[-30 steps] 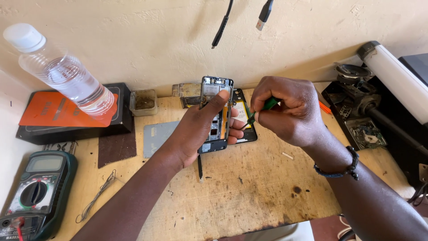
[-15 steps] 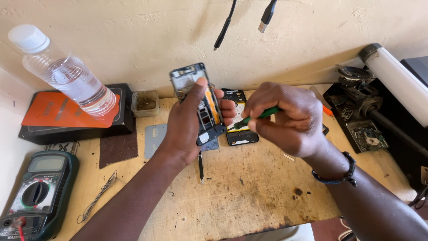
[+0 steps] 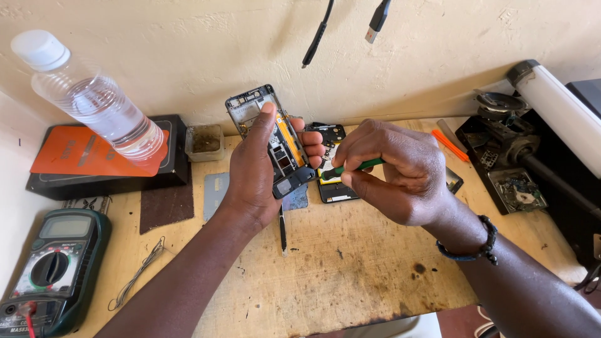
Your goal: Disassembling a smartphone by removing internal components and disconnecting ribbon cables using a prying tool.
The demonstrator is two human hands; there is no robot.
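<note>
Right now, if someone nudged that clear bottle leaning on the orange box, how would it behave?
The clear plastic bottle probably tips easily: it rests tilted on the orange-topped box. Round ribbed sides suggest it would roll. It looks mostly full, so likely heavy for its size.

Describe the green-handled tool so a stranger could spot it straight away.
Start at the wooden workbench under the cream wall and find the two hands at its middle. The right hand pinches a slim tool pointing at the opened phone frame in the left hand. Its bright green handle sets it apart from the dark tool lying on the bench.
</note>
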